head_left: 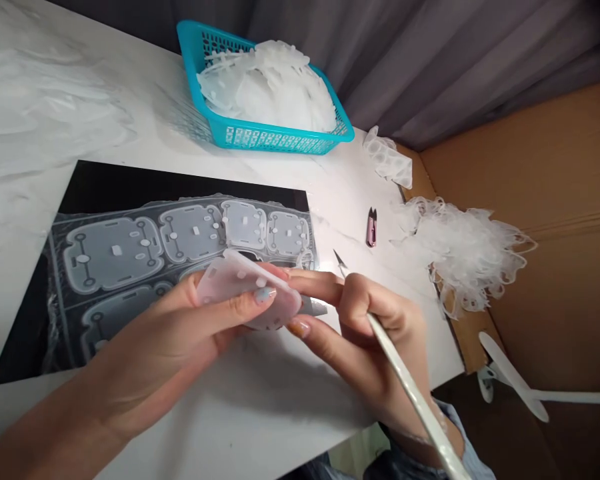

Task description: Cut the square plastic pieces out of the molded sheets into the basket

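Observation:
My left hand (180, 347) pinches a thin, translucent silicone piece (227, 283) between thumb and fingers. The piece has rounded edges and small slots, and it is bent and tilted up. At its right edge are the thumb and forefinger of my right hand (375, 333). Tucked in the curled fingers of that same hand is a craft knife (405, 377) with a pale handle, its pointed blade aimed away from me. Below and behind my hands lies a clear sheet of moulded silicone pieces (115, 250), partly covered by my left hand and the held piece.
The sheet rests on a black mat (125, 179). A turquoise basket (280, 137) heaped with translucent pieces stands at the back. Small thread snips (371, 228) lie to the right, near a pile of clear scraps (473, 250) beside cardboard (530, 200). More translucent sheets (40, 100) cover the far left.

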Motion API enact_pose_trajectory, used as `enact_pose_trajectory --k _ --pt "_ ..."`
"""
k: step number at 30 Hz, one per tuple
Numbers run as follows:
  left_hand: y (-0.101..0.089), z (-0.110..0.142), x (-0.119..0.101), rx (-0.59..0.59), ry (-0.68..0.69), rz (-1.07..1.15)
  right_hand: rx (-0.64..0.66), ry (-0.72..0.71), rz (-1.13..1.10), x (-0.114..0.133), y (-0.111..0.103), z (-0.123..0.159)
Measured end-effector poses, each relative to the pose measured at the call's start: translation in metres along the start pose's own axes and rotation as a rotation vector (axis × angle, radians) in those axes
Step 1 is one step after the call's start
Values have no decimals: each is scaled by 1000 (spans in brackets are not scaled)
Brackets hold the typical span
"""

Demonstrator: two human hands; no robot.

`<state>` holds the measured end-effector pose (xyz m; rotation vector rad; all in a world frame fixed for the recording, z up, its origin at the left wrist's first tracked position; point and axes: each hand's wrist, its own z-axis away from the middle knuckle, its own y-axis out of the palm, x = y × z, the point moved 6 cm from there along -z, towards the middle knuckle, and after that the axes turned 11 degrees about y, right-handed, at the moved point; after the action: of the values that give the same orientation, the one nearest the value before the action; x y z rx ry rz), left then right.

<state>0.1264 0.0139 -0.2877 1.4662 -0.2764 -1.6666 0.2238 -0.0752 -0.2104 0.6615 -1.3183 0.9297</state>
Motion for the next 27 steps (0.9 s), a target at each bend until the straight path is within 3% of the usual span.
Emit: enact_pose_trajectory --k 15,22,27 --pt "13 1 6 14 -21 128 -67 -40 -303 -8 -3 0" --pt "14 4 15 -1 -97 210 -9 74 -391 -16 -2 1" --pt "8 2 11 -72 -55 145 -28 173 -378 -25 -7 -4"
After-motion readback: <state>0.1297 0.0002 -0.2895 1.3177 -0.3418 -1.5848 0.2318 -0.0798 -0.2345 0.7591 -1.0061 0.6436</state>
